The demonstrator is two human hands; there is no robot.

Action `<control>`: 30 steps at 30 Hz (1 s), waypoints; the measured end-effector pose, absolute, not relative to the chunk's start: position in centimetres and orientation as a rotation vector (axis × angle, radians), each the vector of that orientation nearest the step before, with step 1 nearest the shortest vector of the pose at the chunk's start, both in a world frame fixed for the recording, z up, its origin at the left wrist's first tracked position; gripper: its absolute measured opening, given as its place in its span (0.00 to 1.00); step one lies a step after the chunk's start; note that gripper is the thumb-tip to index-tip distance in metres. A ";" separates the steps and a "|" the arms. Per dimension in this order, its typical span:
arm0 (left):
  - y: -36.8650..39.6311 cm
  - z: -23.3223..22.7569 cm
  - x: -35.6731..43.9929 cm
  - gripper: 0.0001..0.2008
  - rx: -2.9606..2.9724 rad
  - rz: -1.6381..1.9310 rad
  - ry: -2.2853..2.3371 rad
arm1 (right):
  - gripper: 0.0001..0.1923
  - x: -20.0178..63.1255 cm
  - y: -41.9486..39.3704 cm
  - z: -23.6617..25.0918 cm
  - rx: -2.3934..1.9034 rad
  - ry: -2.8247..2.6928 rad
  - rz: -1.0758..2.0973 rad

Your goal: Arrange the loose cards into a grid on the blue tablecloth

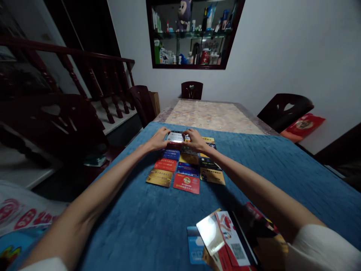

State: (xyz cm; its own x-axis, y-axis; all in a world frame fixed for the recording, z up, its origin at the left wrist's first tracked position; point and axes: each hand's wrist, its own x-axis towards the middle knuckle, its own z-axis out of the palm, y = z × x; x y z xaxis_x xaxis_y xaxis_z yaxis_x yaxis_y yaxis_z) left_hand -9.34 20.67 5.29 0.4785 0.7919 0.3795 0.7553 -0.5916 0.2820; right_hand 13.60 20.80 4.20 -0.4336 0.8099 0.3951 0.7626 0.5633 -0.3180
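My left hand [158, 140] and my right hand [195, 140] pinch a silvery card [176, 138] from its two sides, at the far end of the laid-out cards. Fingers and thumbs are bent in at its edges; whether it touches the cloth I cannot tell. Nearer me lie columns of cards: a blue card [171, 154], a red card [165, 165] and a gold card [160, 177] on the left. A dark blue card [187, 169] and a red card with a gold emblem [186, 183] are in the middle. On the right, a tan card [212, 176] shows below my forearm, which hides some cards.
A loose pile of cards [225, 237] lies at the front right, partly under my right forearm. The blue cloth [135, 222] covers the near part of the patterned table [211, 113]. Chairs [192, 90] stand around it; a printed plastic bag [25, 214] is at the left.
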 end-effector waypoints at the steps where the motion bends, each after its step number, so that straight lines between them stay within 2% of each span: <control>1: 21.2 5.1 -9.3 0.22 2.631 0.722 1.392 | 0.18 13.5 21.2 4.1 -1.284 -2.291 0.130; 12: 25.1 3.0 -9.5 0.18 2.581 0.669 1.453 | 0.18 12.4 24.0 2.8 -1.419 -2.307 0.145; 30: 26.2 1.8 -8.7 0.15 2.551 0.631 1.491 | 0.19 12.4 24.6 2.0 -1.513 -2.326 0.152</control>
